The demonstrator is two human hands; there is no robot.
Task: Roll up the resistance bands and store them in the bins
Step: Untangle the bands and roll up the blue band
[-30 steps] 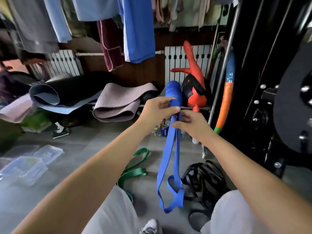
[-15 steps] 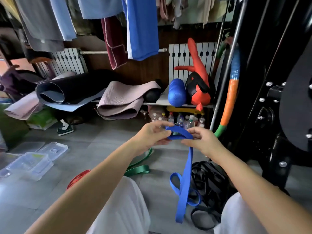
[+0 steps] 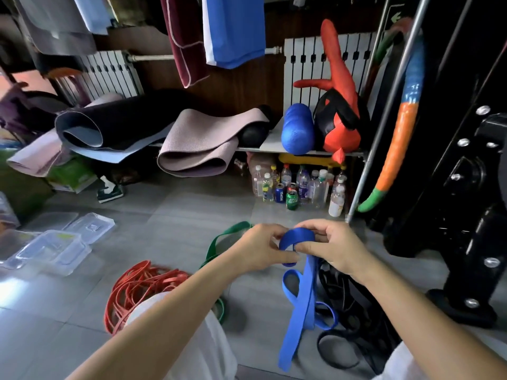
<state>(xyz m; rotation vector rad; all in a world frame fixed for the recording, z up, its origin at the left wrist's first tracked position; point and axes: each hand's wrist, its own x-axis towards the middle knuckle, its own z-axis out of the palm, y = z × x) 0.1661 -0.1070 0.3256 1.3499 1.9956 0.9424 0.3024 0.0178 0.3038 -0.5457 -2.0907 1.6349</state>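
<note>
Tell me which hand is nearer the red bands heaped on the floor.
Left. The left hand sits up and right of the red bands in the picture; the right hand lies farther right, past the blue band that both hands hold.

One wide-angle camera sits on my head and looks forward and down, so I see everything from above my own arms. Both forearms come in from the bottom edge and meet at my left grip [image 3: 260, 249] and right grip [image 3: 333, 249]. These are close to the lens, low and a little right of middle, both pinching the blue flat resistance band [image 3: 306, 297]. Beneath them the grey tiled floor [image 3: 175, 204] fills the lower half, seen steeply. Farther off, along the floor's far edge, the view takes in the low metal shelf [image 3: 274, 149]. Hanging cloths [image 3: 233, 31] cross the top, and a silver pole [image 3: 384, 111] slants down the right side.
</note>
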